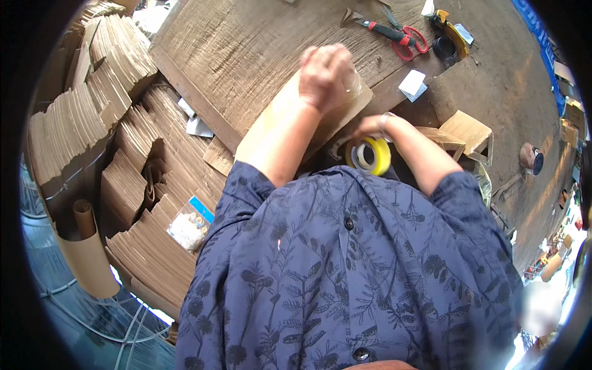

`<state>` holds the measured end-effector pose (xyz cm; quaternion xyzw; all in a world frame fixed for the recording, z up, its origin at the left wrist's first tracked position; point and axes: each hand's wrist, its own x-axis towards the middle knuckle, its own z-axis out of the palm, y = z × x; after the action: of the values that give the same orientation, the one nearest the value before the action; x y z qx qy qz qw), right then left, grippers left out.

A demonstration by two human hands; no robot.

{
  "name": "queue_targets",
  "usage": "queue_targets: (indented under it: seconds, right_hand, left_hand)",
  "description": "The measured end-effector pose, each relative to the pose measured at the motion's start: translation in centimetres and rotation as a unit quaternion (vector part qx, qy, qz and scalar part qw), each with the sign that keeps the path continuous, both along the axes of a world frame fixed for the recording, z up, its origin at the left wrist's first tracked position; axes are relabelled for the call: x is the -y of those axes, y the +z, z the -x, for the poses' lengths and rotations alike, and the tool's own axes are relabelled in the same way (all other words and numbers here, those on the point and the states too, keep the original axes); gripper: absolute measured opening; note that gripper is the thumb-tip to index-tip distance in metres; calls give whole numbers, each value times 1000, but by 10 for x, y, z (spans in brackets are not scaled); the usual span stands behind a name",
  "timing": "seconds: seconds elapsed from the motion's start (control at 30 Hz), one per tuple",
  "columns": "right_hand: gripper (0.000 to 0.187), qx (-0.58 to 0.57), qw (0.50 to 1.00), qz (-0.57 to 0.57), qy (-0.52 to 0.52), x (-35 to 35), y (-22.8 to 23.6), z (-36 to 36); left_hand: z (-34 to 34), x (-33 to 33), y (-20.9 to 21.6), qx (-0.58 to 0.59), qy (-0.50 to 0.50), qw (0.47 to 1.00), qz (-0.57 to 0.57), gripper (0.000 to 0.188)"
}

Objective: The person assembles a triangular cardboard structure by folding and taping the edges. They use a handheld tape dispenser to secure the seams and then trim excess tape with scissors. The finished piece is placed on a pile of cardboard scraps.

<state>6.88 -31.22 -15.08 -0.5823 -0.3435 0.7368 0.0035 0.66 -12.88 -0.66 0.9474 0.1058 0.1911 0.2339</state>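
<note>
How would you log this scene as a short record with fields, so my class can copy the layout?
Left grip: bare hand, on the long brown cardboard box, blurred
Right grip: bare hand, at the yellow ring-shaped tape roll; its hold is partly hidden
Surface: rough brown wooden table
Tools beyond the right grip: red-handled scissors, black-and-red-handled tool
Left side: stacked flat brown cardboard sheets
Clothing: dark blue plant-patterned shirt

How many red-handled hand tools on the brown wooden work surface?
2, overlapping toward the top right, beyond the bare right hand: a straight black-and-red-handled tool and scissors with red loop handles. More may be hidden.
</note>
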Motion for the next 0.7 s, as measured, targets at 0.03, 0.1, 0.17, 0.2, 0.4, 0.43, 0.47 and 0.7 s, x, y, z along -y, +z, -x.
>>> queue_targets:
  seconds: [0.03, 0.1, 0.17, 0.2, 0.4, 0.43, 0.47, 0.7]
  right_hand:
    - [36, -64, 994, 22, -89, 14, 20, -10]
    - [40, -152, 953, 39, -258, 56, 60, -20]
    - [51, -194, 916, 10, -351, 84, 86, -28]
    - [54, -112, 932, 5, -344, 85, 106, -32]
    - [65, -78, 740, -154, -650, 129, 86, -27]
    - [69, -61, 687, -175, -702, 121, 88, -21]
    - [68, -46, 642, -204, -738, 110, 94, -16]
    - [68, 17, 519, -267, -812, 33, 107, -8]
  left_hand:
    - [9, 5, 5, 58, -94, 993, 40, 24]
    - [25, 29, 5, 55, -185, 966, 170, 18]
    - [46, 55, -26, -108, -10, 939, 325, 24]
    - [61, 50, -64, -155, 32, 795, 586, 30]
    - [106, 39, -37, -402, 97, 538, 735, 33]
    - [98, 25, 7, -364, 37, 516, 774, 36]
    - [90, 4, 37, -327, -29, 488, 809, 40]
    - [55, -143, -116, -172, 181, 829, 501, 35]
